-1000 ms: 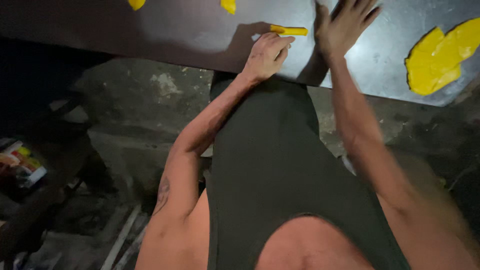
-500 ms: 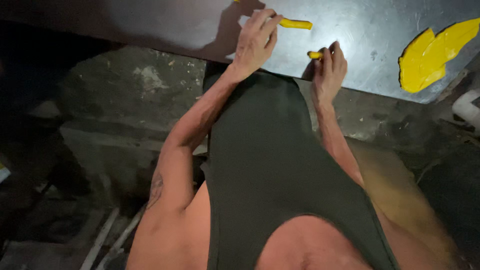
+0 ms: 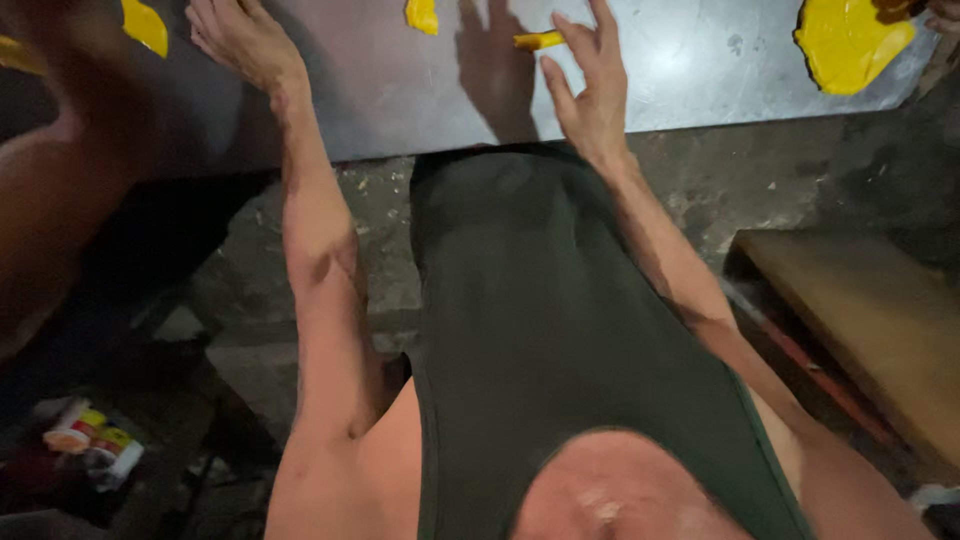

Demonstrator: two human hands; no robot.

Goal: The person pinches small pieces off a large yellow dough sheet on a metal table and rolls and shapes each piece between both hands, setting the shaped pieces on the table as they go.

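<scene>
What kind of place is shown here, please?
Probably a rough workshop or small food-making place, dimly lit. A grey metal worktable carries flattened yellow pieces, the floor is stained concrete, and a wooden bench stands to the right.

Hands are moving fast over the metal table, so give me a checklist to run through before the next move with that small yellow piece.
1. Right hand open and free: ok, fingers spread, nothing clamped in it.
2. Small yellow piece within reach: ok, it lies on the metal table at the right fingertips; actual contact: cannot tell.
3. Left hand free: ok, open on the table, holding nothing.
4. Space on the left: not ok, another person's arm is close beside the left hand.
5. Large yellow patch apart from the hands: ok, far right.
</scene>
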